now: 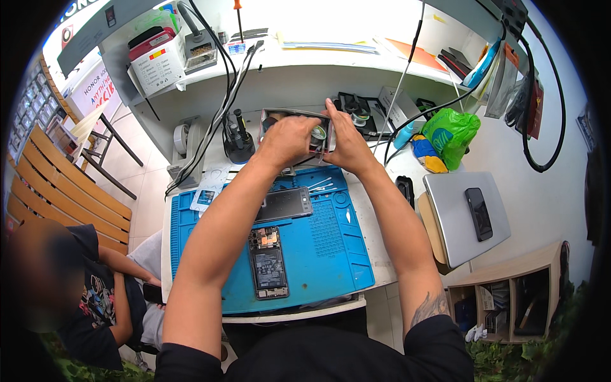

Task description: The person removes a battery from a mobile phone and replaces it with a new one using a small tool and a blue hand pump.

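Both hands are raised over the far edge of the blue work mat (318,254), which lies on the white surface (382,254). The left hand (289,139) and the right hand (344,143) meet at a grey open tray-like box (280,116) held just beyond the mat's far edge; the left hand's fingers curl around its front rim, and the right hand's fingers press against its right side, close to a small round roll (318,132) seen between the two hands. Whether that roll is pinched by a fingertip cannot be told. On the mat, near its middle, lies an opened phone (268,262) with its inner parts showing, and just beyond it, towards the hands, a dark screen panel (284,204). Thin metal tweezers (320,185) rest on the mat near its far edge. To the right of the mat, off its edge, a grey laptop (461,219) carries a black phone (478,213). Farther right of the mat's far corner sits a green plastic bag (453,130). Left of the mat, a seated person in a dark shirt (95,299) is nearby.
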A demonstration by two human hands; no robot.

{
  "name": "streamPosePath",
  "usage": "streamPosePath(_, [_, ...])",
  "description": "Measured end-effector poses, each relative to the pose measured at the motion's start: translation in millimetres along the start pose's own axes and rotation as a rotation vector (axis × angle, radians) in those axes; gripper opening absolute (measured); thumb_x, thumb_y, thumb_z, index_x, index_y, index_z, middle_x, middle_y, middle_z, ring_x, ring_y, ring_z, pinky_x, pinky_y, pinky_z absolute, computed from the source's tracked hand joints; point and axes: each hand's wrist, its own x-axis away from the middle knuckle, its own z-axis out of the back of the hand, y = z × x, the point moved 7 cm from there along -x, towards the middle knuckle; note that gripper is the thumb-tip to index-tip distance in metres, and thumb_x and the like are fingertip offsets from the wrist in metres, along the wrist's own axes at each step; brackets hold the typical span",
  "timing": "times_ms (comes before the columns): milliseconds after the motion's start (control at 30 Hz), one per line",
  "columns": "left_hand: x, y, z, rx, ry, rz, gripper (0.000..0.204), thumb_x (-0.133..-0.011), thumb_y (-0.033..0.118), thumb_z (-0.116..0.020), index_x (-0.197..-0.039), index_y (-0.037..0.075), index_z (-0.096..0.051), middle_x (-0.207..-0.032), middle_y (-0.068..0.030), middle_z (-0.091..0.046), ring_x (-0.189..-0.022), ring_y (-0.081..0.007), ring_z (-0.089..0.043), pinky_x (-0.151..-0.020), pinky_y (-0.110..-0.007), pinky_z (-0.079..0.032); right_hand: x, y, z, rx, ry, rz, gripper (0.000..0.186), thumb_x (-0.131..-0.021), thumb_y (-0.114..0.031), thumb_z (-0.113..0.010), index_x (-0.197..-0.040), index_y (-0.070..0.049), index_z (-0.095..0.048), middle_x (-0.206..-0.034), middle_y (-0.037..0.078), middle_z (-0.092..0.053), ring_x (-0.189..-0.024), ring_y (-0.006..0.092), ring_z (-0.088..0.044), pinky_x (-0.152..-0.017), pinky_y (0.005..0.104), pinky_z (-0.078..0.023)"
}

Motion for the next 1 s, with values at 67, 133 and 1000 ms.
streamPosePath(67, [-2,5,19,-0.123,0.275,-0.107,0.025,-0.096,0.011,-0.074,-0.120,0.008,-0.077,-0.107,-0.0143,-0.076,-0.103,-0.0336,-0.074,-0.093,-0.048,-0.060,-1,2,2,-0.007,-0.009,-0.032,0.137,-0.060,0.002,-0.093,-0.177,-0.003,-0.022,-0.153,0.019,-0.061,-0.142,0.0417,-0.055,-0.121,0.0451,-0.048])
streamPosePath(133, [-10,1,26,-0.193,0.352,-0.102,0.024,-0.090,0.012,-0.082,-0.112,0.009,-0.075,-0.104,-0.0119,-0.075,-0.098,-0.0332,-0.073,-0.091,-0.047,-0.061,-4,1,1,-0.008,-0.030,-0.047,0.138,-0.060,0.002,-0.093,-0.177,-0.005,-0.021,-0.153,0.019,-0.061,-0.142,0.0411,-0.055,-0.122,0.0446,-0.049])
streamPosePath(1000, [-73,-25,-34,-0.394,-0.058,0.013,0.023,-0.090,0.026,-0.073,-0.094,0.005,-0.081,-0.102,-0.0243,-0.081,-0.092,-0.0445,-0.080,-0.083,-0.054,-0.064,-6,-5,-4,0.062,-0.016,0.001,0.135,-0.062,0.004,-0.089,-0.176,0.002,-0.016,-0.150,0.027,-0.059,-0.142,0.0447,-0.055,-0.117,0.0450,-0.054])
